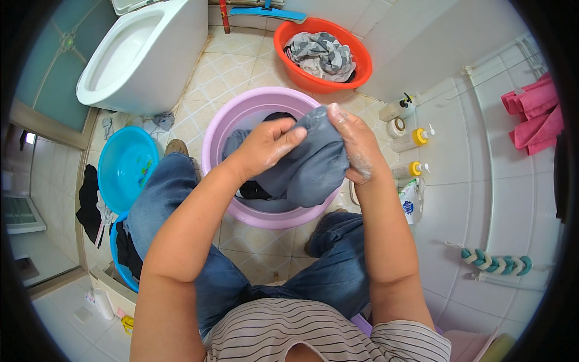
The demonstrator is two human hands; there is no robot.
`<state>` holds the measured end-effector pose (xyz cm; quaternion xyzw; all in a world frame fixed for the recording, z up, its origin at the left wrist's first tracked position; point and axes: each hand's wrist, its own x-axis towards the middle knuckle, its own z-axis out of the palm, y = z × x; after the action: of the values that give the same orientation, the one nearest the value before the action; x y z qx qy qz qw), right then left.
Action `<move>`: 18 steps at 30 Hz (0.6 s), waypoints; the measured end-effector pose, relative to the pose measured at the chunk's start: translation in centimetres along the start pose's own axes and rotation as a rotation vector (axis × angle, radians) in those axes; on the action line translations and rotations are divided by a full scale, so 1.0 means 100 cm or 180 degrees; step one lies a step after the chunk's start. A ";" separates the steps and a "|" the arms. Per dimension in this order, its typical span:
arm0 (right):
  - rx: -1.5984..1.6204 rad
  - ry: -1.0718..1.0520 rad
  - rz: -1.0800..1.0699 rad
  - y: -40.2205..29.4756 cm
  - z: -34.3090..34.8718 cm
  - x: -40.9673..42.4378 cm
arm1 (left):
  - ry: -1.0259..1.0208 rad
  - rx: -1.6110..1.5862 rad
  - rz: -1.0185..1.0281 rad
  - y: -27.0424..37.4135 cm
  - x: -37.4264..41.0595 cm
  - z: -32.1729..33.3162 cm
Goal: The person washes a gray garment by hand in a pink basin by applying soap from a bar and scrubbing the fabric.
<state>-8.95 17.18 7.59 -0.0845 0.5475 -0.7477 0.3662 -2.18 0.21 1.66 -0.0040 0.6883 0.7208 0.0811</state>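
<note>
A wet grey-blue garment [312, 158] is stretched up between my two hands, its lower folds hanging into a pink-purple plastic basin [215, 185]. My left hand [269, 145] grips the cloth on its left side, thumb on top. On the other side, my right hand [355, 140] holds the garment's upper edge, with soapy foam on the fingers and palm. Black cloth [255, 190] shows in the basin beneath the grey-blue fabric. The basin stands on the tiled floor between my legs; the cloth hides much of its inside.
An orange-red basin [296, 74] of laundry stands beyond, near a blue squeegee mop head [267, 13]. A toilet [163, 59] is at upper left. Left lies a blue basin [122, 181], with black clothes [88, 203] beside it. Pump bottles [409, 139] line the right wall.
</note>
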 end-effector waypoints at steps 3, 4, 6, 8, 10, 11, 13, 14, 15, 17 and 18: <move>0.0184 0.0226 -0.0028 -0.009 -0.009 -0.004 | -0.0161 -0.0226 -0.0081 -0.008 -0.001 0.005; 0.0121 0.0200 -0.0106 -0.008 -0.014 -0.003 | -0.0063 -0.0491 -0.0056 -0.008 0.000 0.008; 0.0008 0.0137 -0.0247 -0.001 -0.021 0.002 | 0.0255 -0.0997 0.0006 -0.007 0.002 0.011; -0.0088 0.0348 -0.0118 0.004 -0.017 0.004 | 0.0704 -0.1473 0.0083 -0.006 0.006 0.015; -0.0153 0.0580 -0.0065 0.006 -0.016 0.007 | 0.1208 -0.1378 0.0150 -0.003 0.010 0.018; -0.0160 0.0692 -0.0064 0.011 -0.019 0.010 | 0.1477 -0.1006 0.0278 -0.001 0.009 0.022; -0.0187 0.0832 -0.0114 0.024 -0.028 0.020 | 0.2003 -0.0247 0.0528 0.011 0.006 0.034; -0.0212 0.0854 -0.0168 0.032 -0.033 0.027 | 0.2285 0.0245 0.0966 0.006 0.010 0.036; -0.0238 0.0884 -0.0217 0.037 -0.034 0.031 | 0.2191 0.0520 0.1069 0.010 0.010 0.042; -0.0281 0.1302 -0.0073 0.041 -0.026 0.033 | 0.1991 0.1065 0.1269 0.018 0.003 0.057; -0.0521 0.1443 0.0018 0.043 -0.023 0.034 | 0.1769 0.1170 0.1372 0.018 0.000 0.064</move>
<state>-10.64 16.15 1.99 0.0576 0.6747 -0.6997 0.2279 -1.75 6.47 3.78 -0.0398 0.7867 0.5575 -0.2621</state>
